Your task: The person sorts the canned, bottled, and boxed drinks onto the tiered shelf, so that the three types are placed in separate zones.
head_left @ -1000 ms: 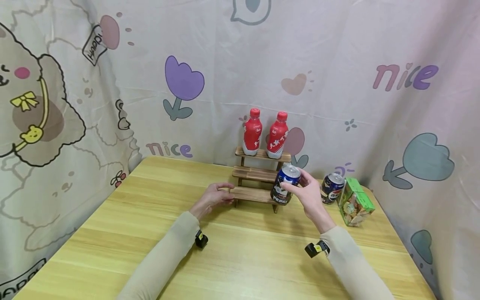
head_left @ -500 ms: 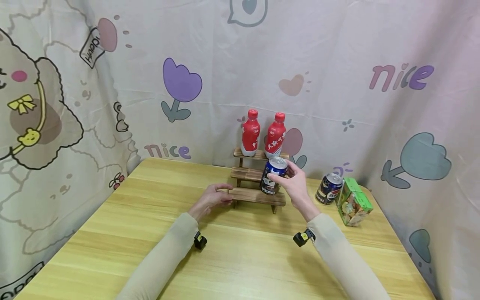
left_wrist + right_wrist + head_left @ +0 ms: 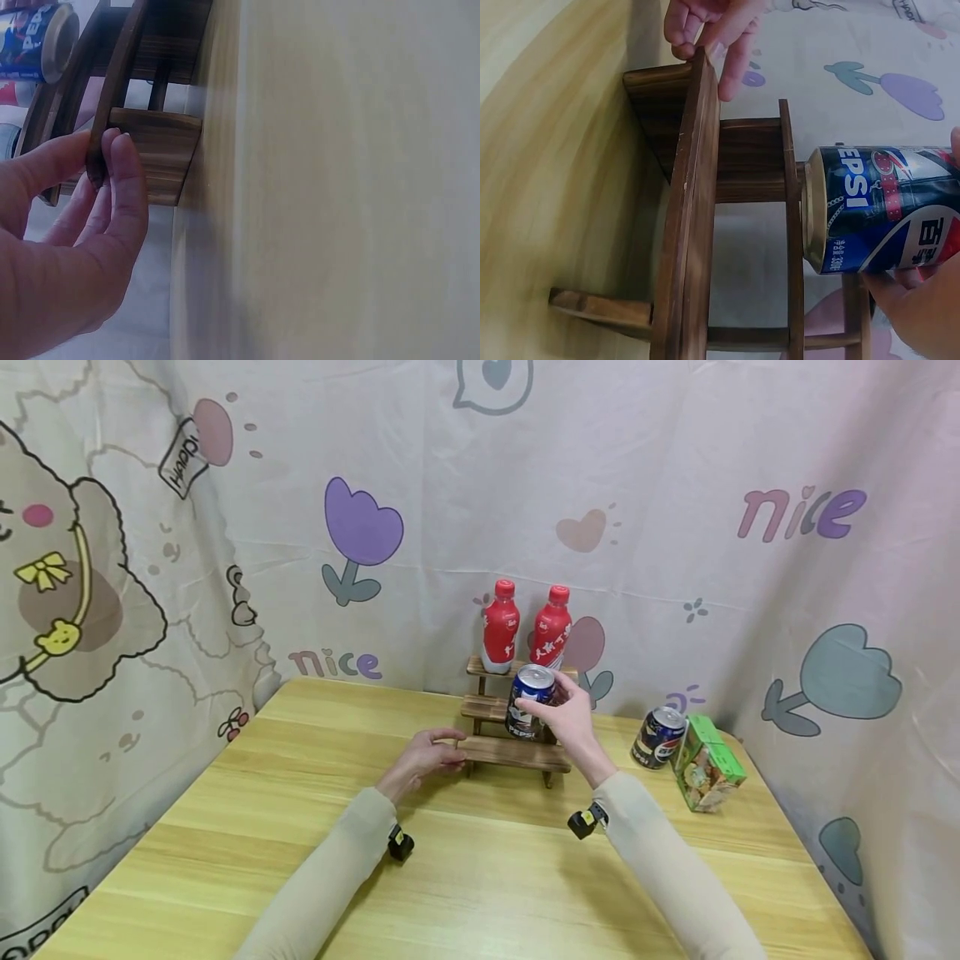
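Note:
My right hand (image 3: pixel 572 720) grips a dark blue Pepsi can (image 3: pixel 531 703) upright, in front of the middle step of a three-step wooden shelf (image 3: pixel 517 752). In the right wrist view the can's (image 3: pixel 889 206) base is close to the edge of that step; whether they touch I cannot tell. My left hand (image 3: pixel 426 758) pinches the left end of the lowest step, thumb on one face and fingers on the other, as the left wrist view shows. Two red bottles (image 3: pixel 500 631) with red caps stand on the top step, the right one partly behind the can.
A second Pepsi can (image 3: pixel 658 739) stands on the table to the right of the shelf. Beside it is a green-topped box (image 3: pixel 708 764) with a food picture. The wooden table (image 3: pixel 480 877) meets a printed curtain (image 3: pixel 450 485) behind the shelf.
My right hand has carried the can left and upward, from the right end of the lowest step to the front of the middle step. My left hand has kept its hold on the shelf.

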### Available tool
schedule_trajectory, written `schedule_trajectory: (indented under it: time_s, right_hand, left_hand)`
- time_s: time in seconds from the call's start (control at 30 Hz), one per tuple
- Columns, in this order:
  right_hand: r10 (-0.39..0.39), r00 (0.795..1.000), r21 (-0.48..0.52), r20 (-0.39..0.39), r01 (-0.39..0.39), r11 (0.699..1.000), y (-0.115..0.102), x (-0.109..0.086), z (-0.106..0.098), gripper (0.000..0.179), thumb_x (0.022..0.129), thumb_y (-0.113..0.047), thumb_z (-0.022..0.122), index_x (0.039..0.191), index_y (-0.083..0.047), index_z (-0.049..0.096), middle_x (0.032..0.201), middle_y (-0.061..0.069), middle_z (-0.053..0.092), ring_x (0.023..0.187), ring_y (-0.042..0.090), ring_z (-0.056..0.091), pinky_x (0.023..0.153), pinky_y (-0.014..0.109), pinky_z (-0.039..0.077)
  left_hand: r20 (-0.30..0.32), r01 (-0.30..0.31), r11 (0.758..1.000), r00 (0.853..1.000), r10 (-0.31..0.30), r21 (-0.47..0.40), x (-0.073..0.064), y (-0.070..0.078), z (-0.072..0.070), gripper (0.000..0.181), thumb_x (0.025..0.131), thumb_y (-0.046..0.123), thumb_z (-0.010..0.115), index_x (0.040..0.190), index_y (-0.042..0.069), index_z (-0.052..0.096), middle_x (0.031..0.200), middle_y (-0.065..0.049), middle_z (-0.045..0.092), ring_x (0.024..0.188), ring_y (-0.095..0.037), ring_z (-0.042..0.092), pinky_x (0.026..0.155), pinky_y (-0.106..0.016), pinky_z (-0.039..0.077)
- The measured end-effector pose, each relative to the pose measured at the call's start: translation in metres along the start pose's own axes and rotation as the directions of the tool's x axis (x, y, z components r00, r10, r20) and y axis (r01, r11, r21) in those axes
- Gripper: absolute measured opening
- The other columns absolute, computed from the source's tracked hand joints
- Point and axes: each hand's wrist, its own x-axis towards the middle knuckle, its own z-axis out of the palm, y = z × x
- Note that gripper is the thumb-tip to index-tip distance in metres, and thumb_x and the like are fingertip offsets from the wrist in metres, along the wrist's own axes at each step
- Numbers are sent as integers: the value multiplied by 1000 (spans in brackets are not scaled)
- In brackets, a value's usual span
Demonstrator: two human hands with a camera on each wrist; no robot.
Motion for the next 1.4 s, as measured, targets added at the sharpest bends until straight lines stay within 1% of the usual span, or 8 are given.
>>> schedule_trajectory:
  time_s: [0.17,0.3,0.57,0.67,0.83,1.13,1.2,1.4]
  right_hand:
    - [-1,1000,-29,-2,1,1000,1,8,7,72,76,-23,86,139,-15,53,131,12,61,121,25,57,104,39,51]
    - [-4,1000,-18,-3,4,1000,-1,13,13,72,74,-23,87,138,-14,54,131,12,61,123,25,57,106,41,49]
    - [23,1000,-47,3,-23,999,-2,22,23,76,74,-31,87,139,-18,52,136,9,58,128,23,53,110,42,46]
    - [32,999,-51,1,-32,998,-3,25,25,78,73,-30,88,141,-17,51,136,9,58,129,24,52,110,41,46]
    - [26,1000,-66,-7,-26,997,-2,30,28,80,72,-29,88,141,-14,50,136,10,58,128,24,53,110,40,46]
    - [-1,1000,-92,8,2,996,-1,36,37,80,74,-32,87,142,-15,48,134,10,58,126,23,54,108,41,47]
    - [-10,1000,-111,-1,10,994,-2,35,39,81,74,-34,87,142,-15,48,135,9,58,125,23,54,108,41,47]
    - [-37,997,-184,-67,24,983,-2,33,48,79,73,-38,86,140,-15,51,134,8,51,125,22,51,109,40,46]
  left_hand:
    - [-3,10,1000,1000,-10,-3,0,-1,1,41,87,-8,65,127,-1,60,84,-9,68,71,-17,67,73,-30,62]
    - [-7,18,1000,1000,-18,-6,1,-1,1,43,86,-9,65,128,-1,59,86,-10,68,72,-18,67,74,-31,62]
    - [-3,19,1000,1000,-19,-7,1,-1,2,40,88,-7,65,127,-1,60,86,-9,69,73,-18,68,74,-32,62]
    - [-3,23,1000,1000,-23,-5,0,-1,2,40,88,-7,65,127,0,60,87,-9,68,73,-18,67,75,-32,62]
    - [3,22,1000,1000,-22,11,0,-1,3,41,88,-6,64,128,2,60,92,-10,67,75,-18,67,78,-33,62]
    - [3,15,1000,1000,-15,16,1,0,2,41,88,-6,64,128,1,60,86,-9,69,77,-22,69,84,-39,61]
    - [0,15,1000,1000,-15,16,1,0,2,40,88,-6,64,127,1,60,86,-9,68,78,-22,69,84,-40,61]
    - [1,21,1000,1000,-21,11,1,2,1,40,88,-6,65,127,1,60,85,-8,68,78,-22,69,83,-39,61]
